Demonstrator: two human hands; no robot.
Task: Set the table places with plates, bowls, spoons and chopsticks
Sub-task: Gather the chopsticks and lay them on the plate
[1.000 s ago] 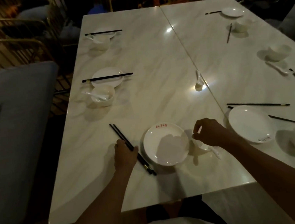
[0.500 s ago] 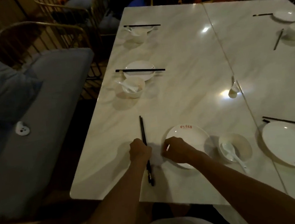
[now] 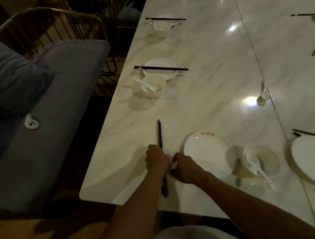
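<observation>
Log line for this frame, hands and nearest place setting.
left hand: on black chopsticks | right hand: beside it, grip unclear | white red-lettered plate: placed | white bowl: holds white spoon

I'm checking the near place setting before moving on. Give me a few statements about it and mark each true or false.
1. The left hand rests on the black chopsticks. True.
2. The plate with red lettering has chopsticks laid across it. False: it is bare; the chopsticks lie on the table to its left.
3. A white spoon sits in the near bowl, its handle over the rim towards the person. True.
4. The near bowl stands left of the lettered plate. False: it stands on its right.
5. The right hand is beside the left hand, at the plate's left edge. True.
</observation>
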